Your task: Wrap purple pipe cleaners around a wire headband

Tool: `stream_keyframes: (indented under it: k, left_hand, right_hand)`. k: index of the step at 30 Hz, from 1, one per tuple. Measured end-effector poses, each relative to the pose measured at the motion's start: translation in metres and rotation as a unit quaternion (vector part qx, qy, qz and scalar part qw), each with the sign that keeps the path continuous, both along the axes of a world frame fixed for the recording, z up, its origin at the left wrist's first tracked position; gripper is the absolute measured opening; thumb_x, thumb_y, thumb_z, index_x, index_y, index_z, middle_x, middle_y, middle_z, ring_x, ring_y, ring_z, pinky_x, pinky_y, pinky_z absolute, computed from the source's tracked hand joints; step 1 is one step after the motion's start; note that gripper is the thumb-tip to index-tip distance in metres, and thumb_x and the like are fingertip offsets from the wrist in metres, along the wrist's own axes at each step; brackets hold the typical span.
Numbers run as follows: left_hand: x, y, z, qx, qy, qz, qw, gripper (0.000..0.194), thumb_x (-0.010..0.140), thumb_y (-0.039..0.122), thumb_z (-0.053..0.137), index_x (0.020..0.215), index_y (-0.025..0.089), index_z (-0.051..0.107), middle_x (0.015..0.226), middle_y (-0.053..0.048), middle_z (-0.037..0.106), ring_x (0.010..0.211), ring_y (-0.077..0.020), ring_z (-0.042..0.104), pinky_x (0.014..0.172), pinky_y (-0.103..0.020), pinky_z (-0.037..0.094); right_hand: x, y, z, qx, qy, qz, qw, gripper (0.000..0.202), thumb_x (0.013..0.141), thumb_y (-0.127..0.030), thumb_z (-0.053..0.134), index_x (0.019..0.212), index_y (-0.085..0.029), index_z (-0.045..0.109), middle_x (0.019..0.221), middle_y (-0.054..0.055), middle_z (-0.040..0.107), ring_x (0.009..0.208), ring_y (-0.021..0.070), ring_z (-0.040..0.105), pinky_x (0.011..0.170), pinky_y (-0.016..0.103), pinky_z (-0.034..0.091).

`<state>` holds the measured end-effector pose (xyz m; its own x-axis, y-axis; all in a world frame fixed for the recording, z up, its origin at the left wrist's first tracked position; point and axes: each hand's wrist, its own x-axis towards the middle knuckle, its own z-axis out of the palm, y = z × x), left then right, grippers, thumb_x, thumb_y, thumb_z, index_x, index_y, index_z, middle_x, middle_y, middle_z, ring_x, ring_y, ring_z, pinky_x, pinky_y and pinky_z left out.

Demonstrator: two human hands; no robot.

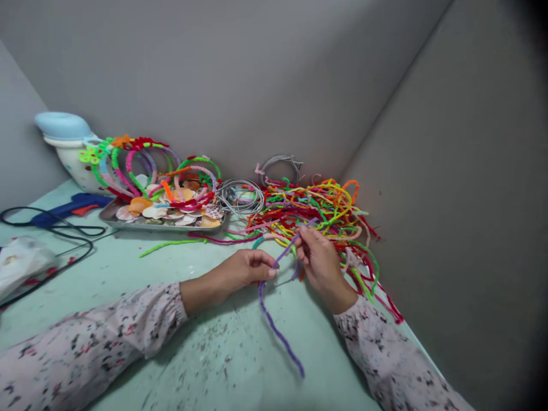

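A purple pipe cleaner point(280, 335) runs between my two hands over the table, its long end hanging toward me in a slight curve. My left hand point(246, 269) pinches it near the middle between thumb and fingers. Higher up and to the right, my right hand point(319, 257) pinches its upper part, with the tip sticking out past the fingers. Just behind my right hand lies a tangled heap of many-coloured pipe cleaners point(299, 211). A thin greyish-purple strand shows between my hands; what it belongs to I cannot tell.
At the back left, a metal tray point(162, 226) holds seashells point(154, 212) and fuzzy coloured hoops point(117, 165). Grey wire coils point(242, 197) lie beside it. Farther left are a blue glue gun point(64, 210), a black cord point(88, 242), a plastic bag point(21, 262) and a blue-lidded container point(68, 142). Grey walls point(214, 74) enclose the table.
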<state>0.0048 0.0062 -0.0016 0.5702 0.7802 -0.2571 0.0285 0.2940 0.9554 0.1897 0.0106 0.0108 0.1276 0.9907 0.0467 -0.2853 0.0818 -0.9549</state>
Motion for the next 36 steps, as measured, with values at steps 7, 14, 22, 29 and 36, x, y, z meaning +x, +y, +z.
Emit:
stream_keyframes:
  k: [7,14,22,29,36]
  left_hand:
    - [-0.001,-0.003,-0.005,0.040,0.047,-0.028,0.998,0.026,0.070,0.032,0.074,0.085,0.012,0.066,0.067,-0.001,0.059,0.054,-0.0062,0.045,0.051,-0.020,0.032]
    - [0.001,-0.007,0.009,0.045,0.042,-0.049,0.997,0.022,0.068,0.031,0.075,0.075,0.011,0.069,0.062,0.000,0.058,0.052,-0.0062,0.043,0.050,-0.021,0.031]
    - [-0.001,-0.011,0.003,-0.033,-0.006,-0.044,0.998,0.030,0.071,0.036,0.074,0.089,0.012,0.069,0.074,-0.003,0.064,0.053,-0.0056,0.042,0.048,-0.020,0.025]
    - [-0.001,-0.010,0.005,-0.073,-0.017,-0.001,0.997,0.031,0.075,0.040,0.071,0.087,0.012,0.066,0.072,-0.002,0.062,0.048,-0.0032,0.035,0.046,-0.018,0.021]
    - [0.000,-0.011,0.004,-0.058,-0.013,-0.005,0.998,0.029,0.077,0.039,0.068,0.083,0.012,0.066,0.069,-0.002,0.062,0.048,-0.0043,0.036,0.045,-0.019,0.021]
  right_hand:
    - [0.005,0.000,-0.006,0.027,0.016,-0.035,0.999,0.028,0.077,-0.042,0.069,0.068,-0.017,0.057,0.059,-0.005,0.055,0.043,0.0037,0.040,0.037,0.015,0.029]
    - [0.009,0.002,-0.004,-0.019,0.057,-0.013,0.998,0.028,0.070,-0.037,0.075,0.066,-0.017,0.057,0.054,-0.006,0.053,0.042,0.0026,0.041,0.036,0.013,0.029]
    - [0.021,0.012,-0.009,-0.037,0.116,0.000,0.992,0.029,0.069,-0.037,0.077,0.068,-0.017,0.056,0.055,-0.007,0.051,0.041,0.0027,0.040,0.033,0.012,0.027]
    - [0.010,0.000,-0.008,-0.004,0.035,0.067,0.997,0.026,0.077,-0.043,0.070,0.077,-0.019,0.060,0.064,-0.005,0.055,0.044,0.0026,0.043,0.036,0.013,0.028]
    - [-0.002,-0.009,-0.019,-0.012,-0.089,0.141,0.986,0.028,0.080,-0.046,0.065,0.087,-0.019,0.067,0.058,-0.005,0.054,0.045,0.0048,0.045,0.039,0.016,0.028]
